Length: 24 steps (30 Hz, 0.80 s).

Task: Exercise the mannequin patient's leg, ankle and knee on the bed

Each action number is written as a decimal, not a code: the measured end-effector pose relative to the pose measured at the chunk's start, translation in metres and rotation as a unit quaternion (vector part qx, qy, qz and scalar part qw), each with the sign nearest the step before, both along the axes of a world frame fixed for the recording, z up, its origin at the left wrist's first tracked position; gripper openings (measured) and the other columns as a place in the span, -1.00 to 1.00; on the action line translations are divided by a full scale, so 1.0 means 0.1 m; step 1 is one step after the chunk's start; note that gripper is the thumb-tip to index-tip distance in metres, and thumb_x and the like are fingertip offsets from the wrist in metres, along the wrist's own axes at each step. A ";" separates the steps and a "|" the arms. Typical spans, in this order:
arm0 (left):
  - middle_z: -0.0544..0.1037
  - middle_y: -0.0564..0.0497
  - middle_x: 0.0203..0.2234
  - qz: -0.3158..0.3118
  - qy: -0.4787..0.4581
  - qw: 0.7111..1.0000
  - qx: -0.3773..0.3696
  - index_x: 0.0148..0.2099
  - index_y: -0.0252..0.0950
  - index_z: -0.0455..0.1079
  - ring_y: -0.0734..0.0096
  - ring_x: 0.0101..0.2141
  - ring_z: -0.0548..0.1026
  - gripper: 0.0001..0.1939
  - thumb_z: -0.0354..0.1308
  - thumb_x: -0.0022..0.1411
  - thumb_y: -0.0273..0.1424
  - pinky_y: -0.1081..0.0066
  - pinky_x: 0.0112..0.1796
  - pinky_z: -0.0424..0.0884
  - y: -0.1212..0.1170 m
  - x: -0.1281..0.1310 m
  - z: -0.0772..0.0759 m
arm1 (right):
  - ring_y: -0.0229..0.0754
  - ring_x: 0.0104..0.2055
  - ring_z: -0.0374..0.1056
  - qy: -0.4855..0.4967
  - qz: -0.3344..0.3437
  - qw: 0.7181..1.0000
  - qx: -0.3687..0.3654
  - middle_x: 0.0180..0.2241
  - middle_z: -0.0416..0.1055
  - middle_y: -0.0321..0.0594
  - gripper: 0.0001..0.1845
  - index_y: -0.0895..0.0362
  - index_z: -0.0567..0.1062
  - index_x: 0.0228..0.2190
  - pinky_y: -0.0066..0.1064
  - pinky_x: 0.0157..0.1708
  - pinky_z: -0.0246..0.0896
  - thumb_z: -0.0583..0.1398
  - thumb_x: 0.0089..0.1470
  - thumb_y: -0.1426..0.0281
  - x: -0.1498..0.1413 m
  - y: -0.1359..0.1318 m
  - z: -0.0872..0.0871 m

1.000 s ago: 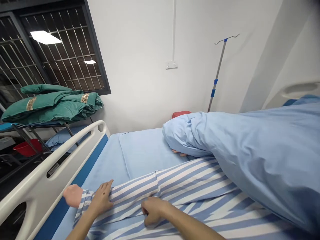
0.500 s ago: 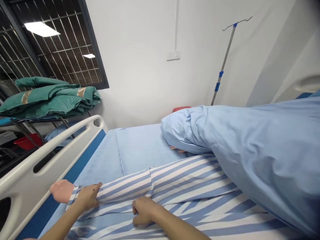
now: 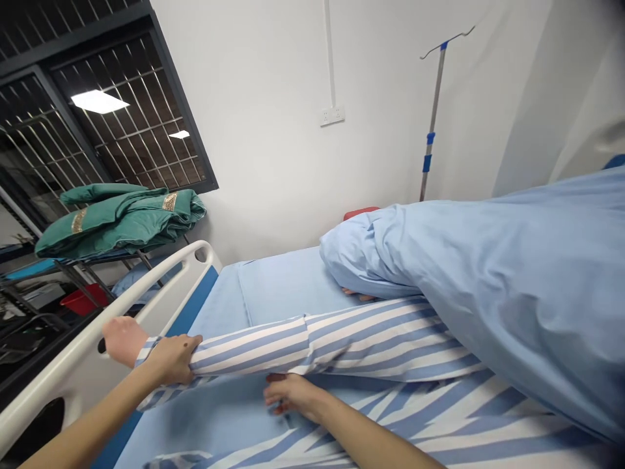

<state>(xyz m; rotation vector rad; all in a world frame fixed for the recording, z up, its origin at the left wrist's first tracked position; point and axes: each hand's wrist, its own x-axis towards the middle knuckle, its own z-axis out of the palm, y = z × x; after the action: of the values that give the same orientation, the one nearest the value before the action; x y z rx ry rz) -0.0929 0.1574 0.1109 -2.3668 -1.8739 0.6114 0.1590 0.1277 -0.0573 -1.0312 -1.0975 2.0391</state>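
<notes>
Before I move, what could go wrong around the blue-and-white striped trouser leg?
The bare, rounded foot could knock the white plastic bed-end board: they overlap in view, though the gap between them is unclear. The bare left hand grips the blue-and-white striped cloth trouser leg near the ankle; the fabric might slip in that hold. The bare right hand is loosely open below the knee, so support there may be weak.

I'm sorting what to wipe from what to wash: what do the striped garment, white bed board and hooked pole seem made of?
Striped garment: matte cloth, perhaps cotton; soft creases show.
White bed board: probably moulded plastic, smooth with slight sheen; rounded edges and openings.
Hooked pole: likely metal, grey with faint shine; thin bent hooks.
</notes>
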 end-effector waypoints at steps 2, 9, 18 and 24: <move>0.48 -0.10 -0.22 0.004 0.021 1.000 0.001 -0.07 -0.18 0.28 0.14 -0.22 0.45 -0.44 0.12 -0.23 -0.27 0.31 -0.24 0.31 -0.02 0.03 0.07 | -0.15 -0.28 0.37 0.085 -0.024 0.996 -0.031 -0.35 0.35 -0.21 -0.58 0.17 0.38 -0.33 -0.43 -0.46 0.22 0.27 -0.36 0.37 -0.02 0.00 0.01; 0.47 -0.07 -0.17 0.021 -0.021 0.999 0.032 -0.02 -0.15 0.25 0.15 -0.21 0.44 -0.41 0.12 -0.21 -0.23 0.33 -0.23 0.30 -0.06 0.06 0.02 | -0.06 -0.12 0.28 0.186 -0.097 0.976 0.052 -0.12 0.32 -0.18 -0.51 0.05 0.38 -0.20 -0.35 -0.34 0.23 0.29 -0.30 0.40 0.08 -0.01 0.28; 0.51 0.07 -0.30 0.100 -0.194 0.969 0.117 -0.09 -0.08 0.25 0.23 -0.28 0.45 -0.52 0.09 -0.18 -0.32 0.44 -0.38 0.24 -0.11 0.65 -0.61 | -0.15 -0.14 0.22 0.232 -0.209 0.931 0.188 -0.21 0.35 -0.28 -0.48 0.03 0.37 -0.17 -0.31 -0.17 0.15 0.16 -0.29 0.53 0.46 0.07 0.67; 0.49 0.13 -0.41 0.125 -0.280 0.941 0.143 -0.22 -0.09 0.27 0.29 -0.31 0.45 -0.68 0.07 -0.13 -0.32 0.47 -0.40 0.21 -0.19 1.11 -0.99 | -0.17 -0.19 0.21 0.229 -0.277 0.903 0.235 -0.34 0.40 -0.28 -0.48 0.12 0.42 -0.23 -0.35 -0.18 0.14 0.06 -0.35 0.59 0.61 0.14 0.65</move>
<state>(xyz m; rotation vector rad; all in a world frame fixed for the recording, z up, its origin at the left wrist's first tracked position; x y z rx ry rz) 0.0186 0.1380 0.0121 -2.2740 -2.2979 -0.3628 0.2202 0.1421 0.0077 -0.4943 -0.8518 1.3577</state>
